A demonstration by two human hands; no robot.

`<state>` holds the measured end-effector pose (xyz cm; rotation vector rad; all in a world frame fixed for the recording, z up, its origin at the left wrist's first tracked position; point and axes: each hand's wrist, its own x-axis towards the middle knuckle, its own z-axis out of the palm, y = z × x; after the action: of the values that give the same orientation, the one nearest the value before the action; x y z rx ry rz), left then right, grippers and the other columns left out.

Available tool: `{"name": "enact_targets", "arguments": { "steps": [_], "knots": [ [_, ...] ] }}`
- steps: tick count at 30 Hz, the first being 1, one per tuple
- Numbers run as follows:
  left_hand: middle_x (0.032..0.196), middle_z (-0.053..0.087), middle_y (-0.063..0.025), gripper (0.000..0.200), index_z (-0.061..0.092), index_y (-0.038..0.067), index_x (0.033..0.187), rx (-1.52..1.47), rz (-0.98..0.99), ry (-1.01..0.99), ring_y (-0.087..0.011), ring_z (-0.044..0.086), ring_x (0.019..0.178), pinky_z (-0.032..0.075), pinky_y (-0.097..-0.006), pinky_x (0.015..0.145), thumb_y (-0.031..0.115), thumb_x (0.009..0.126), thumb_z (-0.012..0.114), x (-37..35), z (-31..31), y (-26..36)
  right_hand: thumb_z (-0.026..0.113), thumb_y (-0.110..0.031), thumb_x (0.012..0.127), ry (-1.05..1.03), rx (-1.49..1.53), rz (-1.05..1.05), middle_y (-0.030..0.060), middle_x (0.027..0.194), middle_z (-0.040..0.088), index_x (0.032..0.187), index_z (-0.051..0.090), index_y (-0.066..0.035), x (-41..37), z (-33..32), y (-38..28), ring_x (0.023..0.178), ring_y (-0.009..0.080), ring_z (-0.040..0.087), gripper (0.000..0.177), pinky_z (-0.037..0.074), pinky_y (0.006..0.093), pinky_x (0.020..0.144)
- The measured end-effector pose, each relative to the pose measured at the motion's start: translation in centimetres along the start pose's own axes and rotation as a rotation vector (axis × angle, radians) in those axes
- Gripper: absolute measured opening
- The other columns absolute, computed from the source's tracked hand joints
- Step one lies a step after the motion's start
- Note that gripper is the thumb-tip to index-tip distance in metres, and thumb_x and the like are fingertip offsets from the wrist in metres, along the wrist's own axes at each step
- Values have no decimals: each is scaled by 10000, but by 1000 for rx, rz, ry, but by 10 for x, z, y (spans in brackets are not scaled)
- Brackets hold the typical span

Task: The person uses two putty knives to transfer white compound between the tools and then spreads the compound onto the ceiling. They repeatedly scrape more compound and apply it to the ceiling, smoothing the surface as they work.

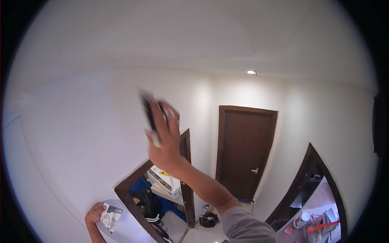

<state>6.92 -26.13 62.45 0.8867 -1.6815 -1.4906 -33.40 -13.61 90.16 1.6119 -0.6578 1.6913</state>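
My right hand [165, 148] is raised in front of the white wall [89, 121], above the corner of a brown door frame. Its fingers are closed around a dark flat scraper [148, 109], blurred by motion, with a thin edge pointing up and left. White smears show near the thumb and fingers. Low at the left, my left hand [95, 213] grips a flat piece smeared with white [112, 217], which has a dark grey patch near its top; its exact kind I cannot tell. That piece is close to the wall, left of the door frame.
An open doorway with a brown frame [131, 204] shows a white shelf unit [165, 182] and blue items inside. A shut brown door [246, 150] stands at the back. A dark coiled bundle [209, 219] lies on the floor. Another doorway at right shows a cluttered surface and a red strip [323, 226].
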Motion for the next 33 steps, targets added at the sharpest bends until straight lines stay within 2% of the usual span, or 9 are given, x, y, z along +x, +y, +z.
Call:
{"name": "enact_targets", "arguments": {
  "steps": [2, 4, 6, 8, 10, 13, 19, 22, 33],
  "knots": [
    [928, 703, -23, 247, 668, -5, 1034, -4, 7, 41, -128, 643, 843, 490, -278, 799, 196, 916, 585, 3, -5, -9, 515, -152, 991, -73, 259, 342, 183, 1345, 473, 1390, 464, 14, -76, -17, 20, 1243, 307, 472, 435, 383, 401, 1049],
    [914, 698, -20, 246, 671, 0, 1010, 7, 7, 72, -125, 637, 825, 487, -276, 782, 208, 912, 586, 2, -4, -10, 437, -219, 1056, -191, 596, 1043, 90, 1219, 592, 1293, 504, 11, -177, -40, 41, 1108, 206, 584, 337, 481, 388, 969],
    [893, 693, -21, 262, 667, 0, 995, 59, 16, 57, -119, 628, 790, 483, -272, 742, 235, 905, 593, 0, -4, -4, 462, -184, 1038, 153, 936, 1505, 113, 1278, 566, 1265, 509, 1, -260, -63, 44, 1168, 253, 568, 296, 502, 473, 975],
    [886, 691, -22, 273, 664, 0, 993, 83, 12, 76, -117, 627, 778, 483, -272, 727, 249, 901, 599, 0, 3, 3, 417, -218, 1048, -100, 643, 1491, 115, 1313, 548, 1287, 495, -35, -358, -97, 46, 1202, 292, 553, 311, 492, 521, 992],
    [875, 689, -28, 289, 657, -7, 1021, 98, -5, 81, -121, 626, 759, 487, -276, 719, 250, 903, 595, 0, -1, 2, 386, -307, 1048, -6, 717, 1657, 123, 1360, 522, 1342, 459, -71, -391, -134, 34, 1235, 318, 535, 384, 481, 550, 1006],
    [922, 689, -50, 309, 645, -15, 1058, 70, -4, 115, -131, 632, 808, 493, -275, 745, 254, 918, 584, -3, 2, -1, 272, -555, 1019, 529, 1117, 1979, 123, 1443, 467, 1476, 341, -146, -402, -185, 6, 1306, 354, 482, 617, 436, 625, 1006],
    [1079, 661, -74, 412, 583, -24, 1222, -44, -58, 226, -166, 629, 968, 492, -312, 896, 315, 995, 523, 23, 44, -69, 256, -567, 1003, 541, 842, 1905, 124, 1480, 436, 1500, 315, -138, -416, -209, -15, 1317, 354, 472, 659, 445, 627, 977],
    [1082, 673, -80, 353, 598, -2, 1205, -332, -120, 104, -159, 653, 955, 520, -312, 868, 267, 998, 499, 39, 170, -60, 325, -511, 1005, 435, 796, 1818, 134, 1448, 459, 1479, 328, -82, -407, -197, -24, 1293, 356, 492, 639, 464, 621, 966],
    [1040, 643, -82, 251, 578, 26, 1113, -887, -328, 410, -182, 646, 944, 537, -311, 806, 236, 1009, 489, 52, 370, -98, 322, -436, 1028, -64, 484, 986, 284, 1347, 499, 1371, 423, 89, -369, -161, -52, 1225, 412, 524, 636, 375, 505, 1069]
  ]
}}
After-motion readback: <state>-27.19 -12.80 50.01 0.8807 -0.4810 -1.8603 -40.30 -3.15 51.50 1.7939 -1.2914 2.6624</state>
